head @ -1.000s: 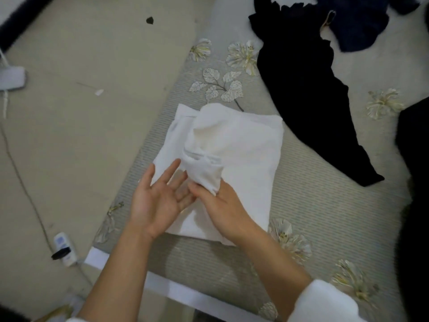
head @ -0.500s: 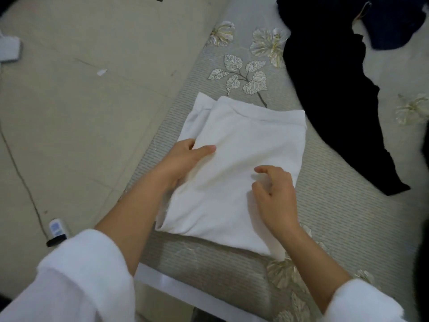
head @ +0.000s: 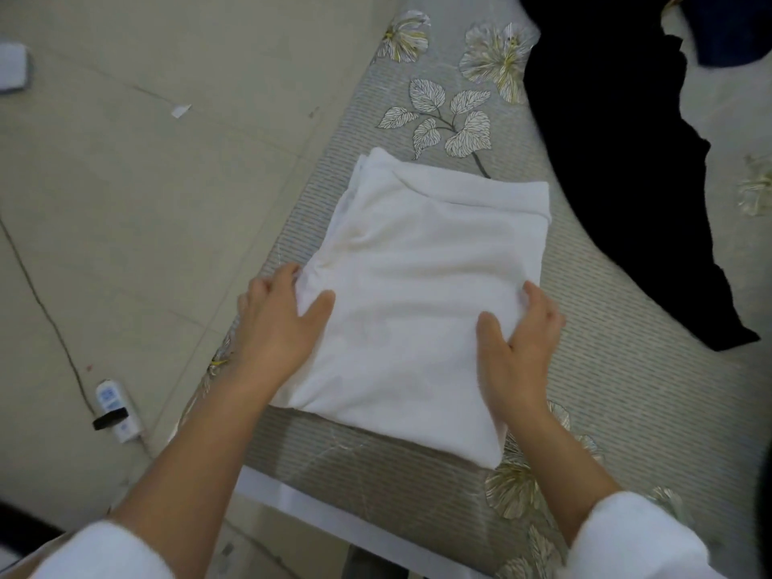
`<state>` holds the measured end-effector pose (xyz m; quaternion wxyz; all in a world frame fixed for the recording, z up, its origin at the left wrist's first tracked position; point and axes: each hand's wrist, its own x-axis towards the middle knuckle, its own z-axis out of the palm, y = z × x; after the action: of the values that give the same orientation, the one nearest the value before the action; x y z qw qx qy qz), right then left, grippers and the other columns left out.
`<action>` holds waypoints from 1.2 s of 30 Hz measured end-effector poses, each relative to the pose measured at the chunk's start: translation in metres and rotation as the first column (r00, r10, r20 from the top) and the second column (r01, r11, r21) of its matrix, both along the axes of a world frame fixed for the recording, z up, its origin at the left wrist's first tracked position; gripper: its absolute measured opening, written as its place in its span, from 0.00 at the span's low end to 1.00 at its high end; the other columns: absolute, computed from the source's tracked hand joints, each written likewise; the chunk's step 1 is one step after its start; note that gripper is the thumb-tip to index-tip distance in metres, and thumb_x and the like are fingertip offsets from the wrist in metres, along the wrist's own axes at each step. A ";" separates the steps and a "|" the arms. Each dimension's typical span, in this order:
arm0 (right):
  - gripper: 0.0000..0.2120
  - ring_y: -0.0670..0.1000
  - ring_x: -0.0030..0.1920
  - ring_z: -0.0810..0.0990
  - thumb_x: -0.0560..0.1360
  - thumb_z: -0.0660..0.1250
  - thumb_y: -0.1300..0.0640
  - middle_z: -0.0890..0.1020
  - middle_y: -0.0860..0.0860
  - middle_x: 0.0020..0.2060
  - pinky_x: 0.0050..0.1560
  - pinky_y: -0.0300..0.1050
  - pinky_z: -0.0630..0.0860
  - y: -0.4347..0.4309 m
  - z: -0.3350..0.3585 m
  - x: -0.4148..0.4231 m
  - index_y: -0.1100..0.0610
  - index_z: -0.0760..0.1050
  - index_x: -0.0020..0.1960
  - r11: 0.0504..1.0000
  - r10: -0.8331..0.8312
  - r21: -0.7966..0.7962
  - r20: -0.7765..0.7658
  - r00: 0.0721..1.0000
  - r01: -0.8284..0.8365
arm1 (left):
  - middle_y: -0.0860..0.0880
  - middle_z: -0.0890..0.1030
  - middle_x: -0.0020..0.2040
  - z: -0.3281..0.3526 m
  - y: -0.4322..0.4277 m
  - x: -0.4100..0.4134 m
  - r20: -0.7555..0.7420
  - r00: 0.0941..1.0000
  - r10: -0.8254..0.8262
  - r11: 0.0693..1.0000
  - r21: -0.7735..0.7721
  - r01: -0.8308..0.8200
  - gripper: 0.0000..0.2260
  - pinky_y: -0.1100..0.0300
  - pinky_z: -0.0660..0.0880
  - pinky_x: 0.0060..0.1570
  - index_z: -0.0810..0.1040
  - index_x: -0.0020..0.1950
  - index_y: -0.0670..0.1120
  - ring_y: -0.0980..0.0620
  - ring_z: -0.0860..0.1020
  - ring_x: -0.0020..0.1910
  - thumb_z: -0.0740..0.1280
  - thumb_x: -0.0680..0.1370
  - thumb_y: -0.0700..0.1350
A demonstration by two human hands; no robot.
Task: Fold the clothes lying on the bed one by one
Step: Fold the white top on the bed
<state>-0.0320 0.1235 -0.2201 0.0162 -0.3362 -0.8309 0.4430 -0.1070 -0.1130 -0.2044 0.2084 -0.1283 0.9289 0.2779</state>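
A white garment (head: pixel 422 286) lies folded into a rectangle near the corner of the bed (head: pixel 626 369), which has a grey striped cover with flower prints. My left hand (head: pixel 278 323) grips the garment's left edge, thumb on top and fingers under the cloth. My right hand (head: pixel 518 344) holds the right edge the same way, thumb on top. A black garment (head: pixel 618 160) lies spread out, unfolded, at the upper right of the bed. A dark blue garment (head: pixel 731 27) shows at the top right corner.
The bed's left edge drops to a beige tiled floor (head: pixel 146 202). On the floor lie a white power strip (head: pixel 117 411) with a cable, a scrap of paper (head: pixel 181 110) and a white object (head: pixel 12 66) at the far left.
One second ago my hands were laying a loose flap of the white garment down. Now the garment is flat and both hands have moved out to its left and right edges.
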 end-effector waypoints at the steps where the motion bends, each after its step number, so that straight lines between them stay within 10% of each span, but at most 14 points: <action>1: 0.32 0.47 0.64 0.63 0.74 0.64 0.51 0.60 0.48 0.67 0.62 0.43 0.67 0.002 0.001 -0.001 0.52 0.56 0.74 0.997 -0.072 -0.033 -0.007 0.997 0.071 | 0.45 0.72 0.64 -0.001 -0.007 0.010 0.051 0.998 0.043 0.999 0.017 -0.044 0.27 0.52 0.68 0.56 0.66 0.70 0.50 0.46 0.71 0.59 0.64 0.75 0.61; 6: 0.36 0.49 0.49 0.72 0.69 0.70 0.55 0.68 0.48 0.57 0.45 0.43 0.71 0.029 0.004 -0.014 0.54 0.58 0.73 0.969 -0.186 -0.125 0.190 0.964 0.212 | 0.56 0.77 0.51 0.006 -0.039 0.032 0.292 0.940 0.174 0.950 0.201 -0.238 0.27 0.62 0.67 0.39 0.73 0.60 0.53 0.58 0.74 0.44 0.64 0.63 0.62; 13: 0.05 0.57 0.31 0.80 0.65 0.72 0.65 0.81 0.60 0.32 0.34 0.53 0.81 0.060 0.018 -0.010 0.66 0.77 0.39 0.946 0.092 -0.317 0.467 0.880 0.070 | 0.53 0.77 0.35 0.026 -0.017 0.011 0.122 0.947 0.296 0.914 0.252 -0.318 0.07 0.58 0.65 0.35 0.77 0.33 0.50 0.52 0.72 0.37 0.63 0.60 0.50; 20: 0.18 0.55 0.27 0.82 0.78 0.60 0.55 0.84 0.64 0.36 0.26 0.42 0.78 0.061 0.048 0.062 0.70 0.78 0.43 0.753 0.658 -0.639 0.734 0.166 -0.161 | 0.53 0.82 0.44 0.032 0.001 -0.006 0.032 0.998 0.057 0.979 0.192 -0.062 0.15 0.59 0.73 0.44 0.81 0.52 0.55 0.53 0.79 0.46 0.71 0.66 0.48; 22: 0.18 0.54 0.27 0.80 0.79 0.61 0.53 0.84 0.61 0.33 0.28 0.41 0.77 0.058 0.055 0.061 0.67 0.78 0.41 0.749 0.662 -0.630 0.695 0.281 -0.208 | 0.52 0.79 0.55 0.022 0.002 0.006 -0.095 0.986 0.135 0.981 0.153 -0.119 0.19 0.58 0.72 0.52 0.76 0.62 0.53 0.52 0.77 0.54 0.70 0.72 0.46; 24: 0.17 0.52 0.27 0.80 0.79 0.63 0.54 0.84 0.58 0.31 0.29 0.41 0.75 0.058 0.059 0.047 0.64 0.80 0.39 0.807 0.563 -0.536 0.577 0.591 -0.245 | 0.50 0.73 0.63 0.014 0.001 0.022 -0.170 0.942 0.291 0.949 0.176 -0.261 0.25 0.58 0.69 0.56 0.69 0.69 0.51 0.52 0.73 0.59 0.70 0.74 0.49; 27: 0.08 0.44 0.34 0.80 0.77 0.65 0.56 0.84 0.49 0.33 0.39 0.42 0.73 0.053 0.063 0.005 0.54 0.81 0.41 0.939 0.339 -0.138 0.237 0.910 -0.314 | 0.48 0.71 0.64 0.006 0.006 0.048 -0.125 0.846 0.519 0.834 0.291 -0.469 0.30 0.59 0.68 0.56 0.63 0.72 0.48 0.52 0.72 0.60 0.69 0.74 0.54; 31: 0.24 0.56 0.69 0.64 0.76 0.65 0.55 0.68 0.54 0.70 0.66 0.49 0.60 0.045 0.036 -0.052 0.53 0.66 0.72 0.821 0.437 0.314 0.194 0.878 -0.477 | 0.50 0.74 0.57 0.000 0.022 0.072 -0.072 0.725 0.685 0.674 0.440 -0.593 0.27 0.64 0.71 0.46 0.63 0.67 0.45 0.54 0.77 0.53 0.68 0.75 0.56; 36: 0.11 0.59 0.69 0.60 0.78 0.61 0.54 0.68 0.55 0.68 0.64 0.54 0.55 0.051 0.011 -0.091 0.52 0.77 0.59 0.620 0.516 0.544 0.259 0.817 -0.564 | 0.62 0.74 0.42 -0.014 0.027 0.082 -0.126 0.799 0.588 0.780 0.350 -0.519 0.10 0.76 0.66 0.35 0.67 0.54 0.53 0.73 0.73 0.40 0.58 0.80 0.58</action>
<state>-0.1229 0.1744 -0.2088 -0.0445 -0.0649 -0.9886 0.1280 -0.0247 -0.0858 -0.2182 0.0255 -0.3312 0.8140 0.4765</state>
